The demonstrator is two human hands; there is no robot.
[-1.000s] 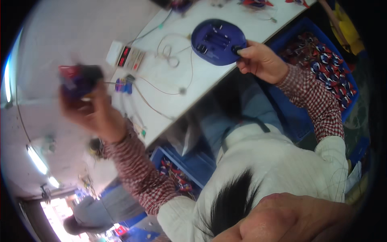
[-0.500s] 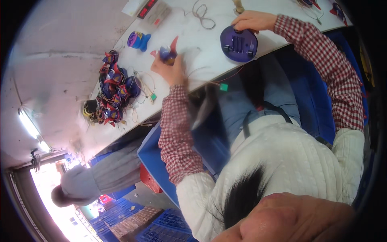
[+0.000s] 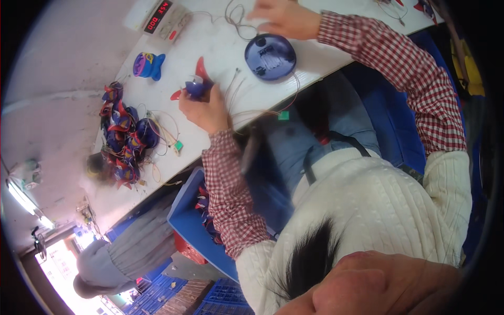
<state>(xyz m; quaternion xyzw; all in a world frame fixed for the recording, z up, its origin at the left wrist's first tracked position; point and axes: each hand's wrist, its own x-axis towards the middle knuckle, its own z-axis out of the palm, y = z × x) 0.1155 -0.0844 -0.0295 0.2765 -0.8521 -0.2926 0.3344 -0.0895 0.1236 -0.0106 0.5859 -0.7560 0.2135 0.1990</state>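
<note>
- the person's left hand (image 3: 207, 110)?
- fingers closed round a red-and-purple figure (image 3: 195, 88), over the white table (image 3: 181, 50).
- right hand (image 3: 286, 19)?
- blurred, fingers parted, near the purple disc (image 3: 270, 58) lying on the table.

Pale wall (image 3: 58, 68), glowing tube light (image 3: 21, 196), bright doorway (image 3: 59, 265), long white table (image 3: 218, 50)

Gap between blue holder (image 3: 150, 66) and left hand (image 3: 208, 111); wires (image 3: 232, 84) block toward purple disc (image 3: 270, 58)
</note>
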